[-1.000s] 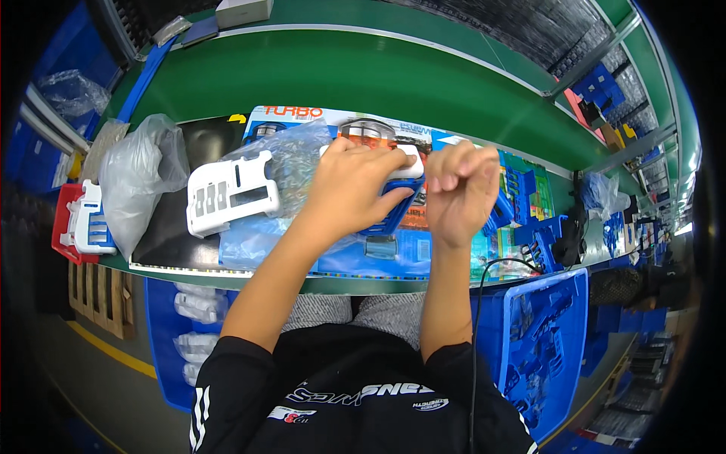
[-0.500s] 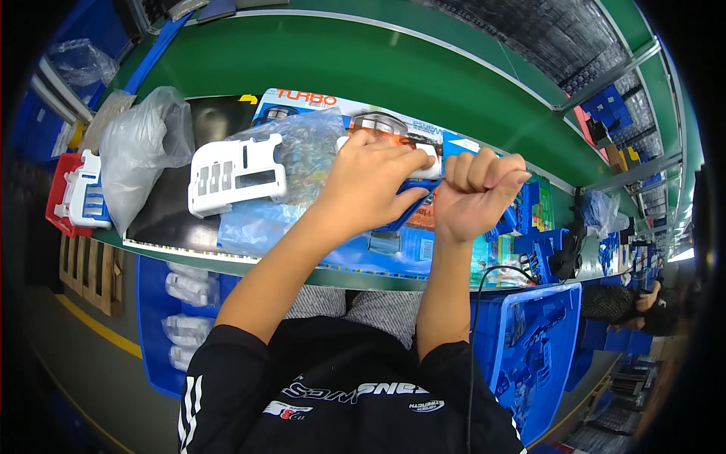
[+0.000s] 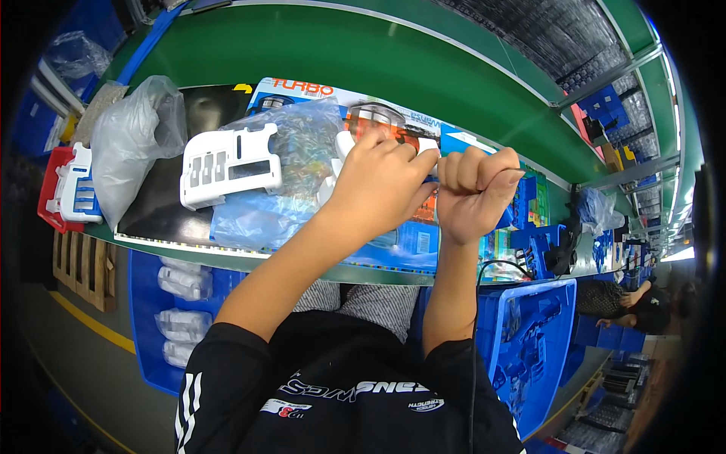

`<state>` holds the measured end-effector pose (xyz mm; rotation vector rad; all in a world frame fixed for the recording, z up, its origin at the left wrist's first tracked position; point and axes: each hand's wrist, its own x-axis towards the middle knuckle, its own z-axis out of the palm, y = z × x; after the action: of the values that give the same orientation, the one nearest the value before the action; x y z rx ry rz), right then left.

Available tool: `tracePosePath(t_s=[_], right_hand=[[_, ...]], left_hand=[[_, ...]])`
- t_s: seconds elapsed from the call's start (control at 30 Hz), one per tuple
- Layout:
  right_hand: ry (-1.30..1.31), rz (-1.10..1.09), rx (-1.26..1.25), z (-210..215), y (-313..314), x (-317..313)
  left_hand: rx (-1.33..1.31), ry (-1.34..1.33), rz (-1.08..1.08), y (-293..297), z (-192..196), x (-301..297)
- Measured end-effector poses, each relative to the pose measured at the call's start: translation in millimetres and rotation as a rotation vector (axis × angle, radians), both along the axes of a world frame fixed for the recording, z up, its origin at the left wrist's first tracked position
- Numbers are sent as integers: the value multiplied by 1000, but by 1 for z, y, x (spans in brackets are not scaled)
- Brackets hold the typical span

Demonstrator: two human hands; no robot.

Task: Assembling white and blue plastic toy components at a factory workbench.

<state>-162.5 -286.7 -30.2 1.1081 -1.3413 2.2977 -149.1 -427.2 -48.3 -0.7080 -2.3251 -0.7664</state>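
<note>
Over the bench, my left hand [image 3: 378, 181] is closed round a white plastic part [image 3: 345, 145], which shows at both sides of the fingers and is mostly hidden. Right beside it, my right hand [image 3: 475, 195] is curled into a fist, thumb uppermost, its knuckles close to the left fingertips. Whatever is inside that fist cannot be seen. To the left lies a white plastic housing [image 3: 261, 180] with slots and a rectangular window, resting on a clear plastic bag [image 3: 308, 136]. Colourful printed sheets [image 3: 420, 244] cover the bench below my hands.
A translucent bag [image 3: 125, 155] stands at the left, beside a red bin [image 3: 54, 181] holding another white housing [image 3: 76, 198]. Below the bench are a blue crate of wrapped parts [image 3: 144, 333] and a blue crate of blue parts [image 3: 491, 363]. Blue pieces [image 3: 538, 253] and a black cable [image 3: 495, 263] lie right.
The white part in my left hand has turned, and the blue piece seen under that hand is now mostly hidden. My right fist stays close beside it. The whole view has shifted slightly.
</note>
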Motion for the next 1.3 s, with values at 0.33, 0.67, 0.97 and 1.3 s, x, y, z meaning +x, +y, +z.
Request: tracePosePath(t_s=[0.33,0.67,0.97,1.3], right_hand=[[-27,-262,14,0,-17,4],[2,-218,-56,-10,-15,4],[-250,-201,-405,-4,7,11],[-74,-349,717,-64,49,1]], left_hand=[[65,34,-49,-4,-7,-7],[36,73,-59,-1,-11,-6],[-46,19,-105,-7,-1,9],[-89,-43,-235,-40,9,-6]])
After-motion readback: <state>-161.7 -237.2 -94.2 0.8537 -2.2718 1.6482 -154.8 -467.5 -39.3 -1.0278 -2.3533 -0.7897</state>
